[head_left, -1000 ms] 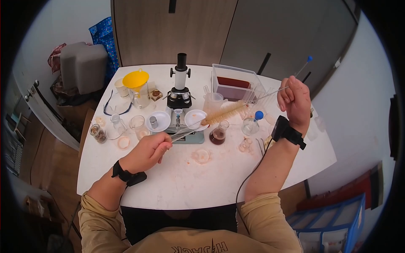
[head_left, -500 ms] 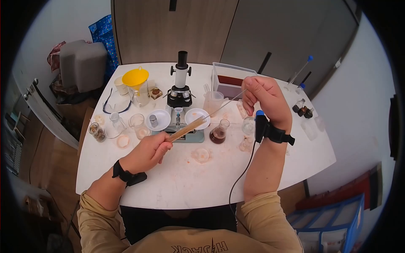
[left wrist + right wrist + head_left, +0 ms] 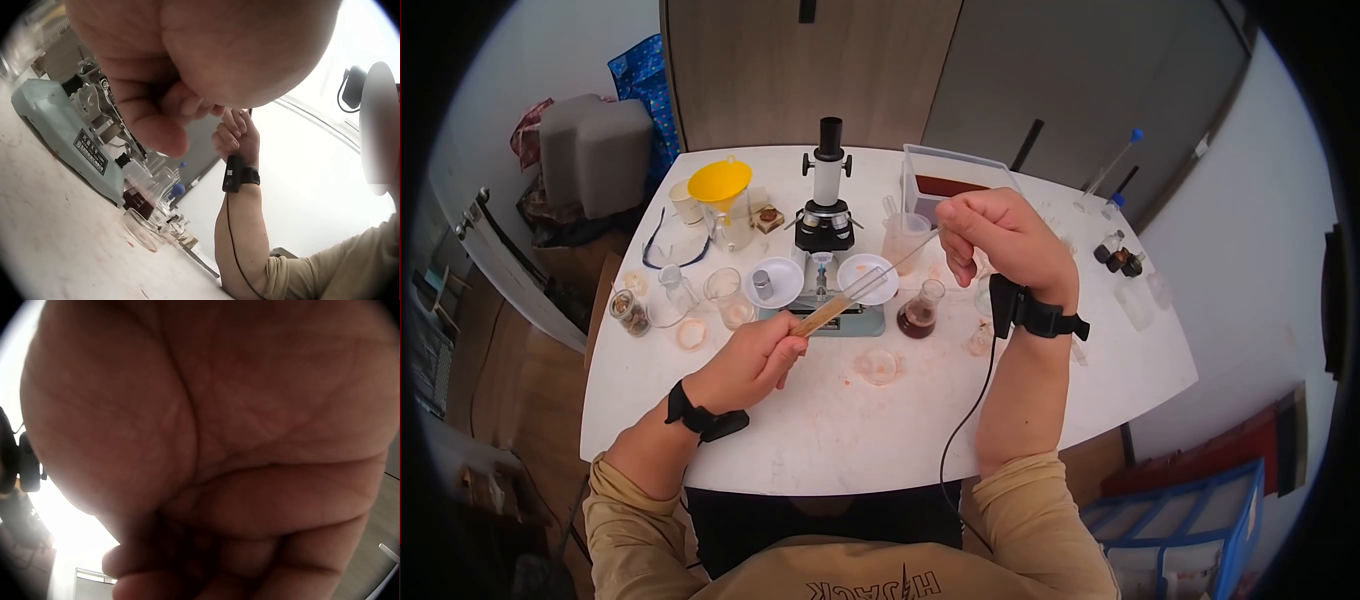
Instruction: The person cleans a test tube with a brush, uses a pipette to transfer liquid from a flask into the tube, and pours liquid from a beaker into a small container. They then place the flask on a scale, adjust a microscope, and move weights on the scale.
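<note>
The right hand (image 3: 1012, 245), pinching the wire-handled brush (image 3: 824, 314), has advanced towards the left hand (image 3: 745, 365), gripping the glass tube (image 3: 868, 284), apparently seating the bristles deeper.

The head view is evenly and moderately lit, with soft shadows on the pale surface (image 3: 830, 440), curved outer lines and black corners. The left wrist view has a bright white background and blurred near skin. In the right wrist view the palm is dim and soft against glaring white at left.
</note>
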Demonstrator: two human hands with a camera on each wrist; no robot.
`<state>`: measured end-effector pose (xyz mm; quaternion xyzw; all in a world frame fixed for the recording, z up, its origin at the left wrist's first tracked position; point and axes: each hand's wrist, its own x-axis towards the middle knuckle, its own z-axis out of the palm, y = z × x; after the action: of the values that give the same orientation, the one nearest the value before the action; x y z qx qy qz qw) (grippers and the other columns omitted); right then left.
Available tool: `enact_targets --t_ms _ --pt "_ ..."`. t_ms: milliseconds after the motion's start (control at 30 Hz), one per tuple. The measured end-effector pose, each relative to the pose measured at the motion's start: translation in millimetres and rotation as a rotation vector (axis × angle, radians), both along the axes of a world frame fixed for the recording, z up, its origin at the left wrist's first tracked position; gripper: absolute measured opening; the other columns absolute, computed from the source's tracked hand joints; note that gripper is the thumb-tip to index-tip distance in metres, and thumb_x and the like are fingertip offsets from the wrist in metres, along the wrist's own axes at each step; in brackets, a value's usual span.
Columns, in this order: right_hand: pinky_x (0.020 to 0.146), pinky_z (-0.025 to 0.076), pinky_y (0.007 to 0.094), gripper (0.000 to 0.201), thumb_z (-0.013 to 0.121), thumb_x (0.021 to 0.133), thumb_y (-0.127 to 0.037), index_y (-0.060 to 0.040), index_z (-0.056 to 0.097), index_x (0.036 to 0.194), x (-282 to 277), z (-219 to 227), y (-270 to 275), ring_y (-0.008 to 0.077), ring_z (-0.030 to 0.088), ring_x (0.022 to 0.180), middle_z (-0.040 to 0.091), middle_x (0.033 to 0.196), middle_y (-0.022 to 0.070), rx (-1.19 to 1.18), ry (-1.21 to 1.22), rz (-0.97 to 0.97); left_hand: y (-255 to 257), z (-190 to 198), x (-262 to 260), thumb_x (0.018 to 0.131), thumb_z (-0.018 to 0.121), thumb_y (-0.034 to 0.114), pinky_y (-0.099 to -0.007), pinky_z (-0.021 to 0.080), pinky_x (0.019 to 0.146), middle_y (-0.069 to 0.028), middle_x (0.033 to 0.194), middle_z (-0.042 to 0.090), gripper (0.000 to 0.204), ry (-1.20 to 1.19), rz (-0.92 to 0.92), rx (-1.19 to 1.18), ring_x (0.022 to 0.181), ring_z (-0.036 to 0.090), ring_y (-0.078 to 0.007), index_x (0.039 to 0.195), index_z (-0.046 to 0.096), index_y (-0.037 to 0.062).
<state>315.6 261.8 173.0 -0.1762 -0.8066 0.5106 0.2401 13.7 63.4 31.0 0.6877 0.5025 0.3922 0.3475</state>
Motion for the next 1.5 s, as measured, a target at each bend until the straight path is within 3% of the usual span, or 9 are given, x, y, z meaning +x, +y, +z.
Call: enact_targets --t_ms 433,533,600,900,1033,1067,1133,1333,1500 --pt "0.060 0.052 0.0291 0.056 0.061 0.120 -0.037 -0.0074 0.059 0.072 -2 3 -2 0.0105 0.063 0.059 0.060 0.064 -0.0008 0.048 -0.051 0.038 3 -9 1 0.123 0.051 0.023 -0.0295 0.050 0.059 -0.0012 0.075 0.059 0.024 0.044 -0.018 -0.011 0.060 0.063 -0.0119 0.110 0.058 0.0041" --pt "0.060 0.053 0.0289 0.055 0.063 0.119 -0.035 -0.0067 0.061 0.073 7 2 3 0.0105 0.064 0.059 0.061 0.064 -0.0004 0.092 0.001 0.013 4 -13 -2 0.124 0.050 0.025 -0.0288 0.050 0.060 -0.0011 0.075 0.059 0.026 0.040 0.006 0.035 0.060 0.062 -0.0117 0.110 0.058 0.0040" --pt "0.060 0.054 0.0284 0.053 0.065 0.118 -0.034 -0.0059 0.064 0.073 15 4 5 0.0106 0.065 0.060 0.063 0.064 0.0001 0.119 0.030 0.005 2 -10 -3 0.125 0.047 0.035 -0.0289 0.052 0.059 -0.0023 0.079 0.056 0.037 -0.025 0.007 0.039 0.061 0.059 -0.0115 0.110 0.056 0.0025" --pt "0.060 0.049 0.0315 0.054 0.066 0.117 -0.033 -0.0063 0.064 0.071 43 0 20 0.0124 0.067 0.061 0.063 0.064 0.0011 0.105 0.081 -0.073 7 -14 -3 0.126 0.044 0.039 -0.0286 0.051 0.058 -0.0010 0.078 0.055 0.041 0.034 -0.010 0.020 0.062 0.056 -0.0105 0.110 0.055 0.0031" --pt "0.061 0.050 0.0326 0.054 0.066 0.117 -0.033 -0.0057 0.063 0.071 54 5 20 0.0144 0.067 0.061 0.062 0.065 0.0017 0.122 0.058 -0.098 6 -12 -1 0.125 0.046 0.035 -0.0286 0.051 0.058 -0.0003 0.078 0.054 0.037 0.030 -0.006 0.007 0.061 0.056 -0.0105 0.110 0.056 0.0028" --pt "0.061 0.051 0.0332 0.054 0.066 0.117 -0.032 -0.0052 0.062 0.071 55 7 17 0.0158 0.067 0.061 0.062 0.065 0.0024 0.114 0.091 -0.104 6 -9 1 0.123 0.051 0.024 -0.0300 0.049 0.058 -0.0018 0.070 0.057 0.025 0.019 0.019 0.005 0.057 0.061 -0.0130 0.111 0.059 0.0038" --pt "0.061 0.051 0.0339 0.054 0.065 0.117 -0.032 -0.0048 0.061 0.071 60 6 15 0.0171 0.068 0.061 0.061 0.066 0.0031 0.088 0.078 -0.107 6 -8 1 0.123 0.051 0.023 -0.0303 0.049 0.058 -0.0022 0.070 0.057 0.025 0.001 0.022 0.008 0.057 0.060 -0.0134 0.111 0.060 0.0034" --pt "0.061 0.052 0.0355 0.051 0.059 0.119 -0.025 -0.0013 0.056 0.074 85 4 27 0.0219 0.064 0.059 0.056 0.069 0.0070 0.135 0.267 -0.186 5 -2 -1 0.123 0.051 0.023 -0.0315 0.049 0.058 -0.0035 0.072 0.056 0.026 0.048 0.016 0.014 0.057 0.060 -0.0142 0.110 0.060 0.0026" --pt "0.056 0.047 0.0316 0.051 0.052 0.123 -0.030 -0.0091 0.047 0.077 136 2 40 0.0175 0.051 0.060 0.048 0.076 0.0046 0.101 0.642 -0.304 9 -6 -10 0.123 0.049 0.022 -0.0314 0.049 0.058 -0.0039 0.074 0.055 0.026 0.099 0.051 0.022 0.059 0.060 -0.0142 0.111 0.059 0.0024"
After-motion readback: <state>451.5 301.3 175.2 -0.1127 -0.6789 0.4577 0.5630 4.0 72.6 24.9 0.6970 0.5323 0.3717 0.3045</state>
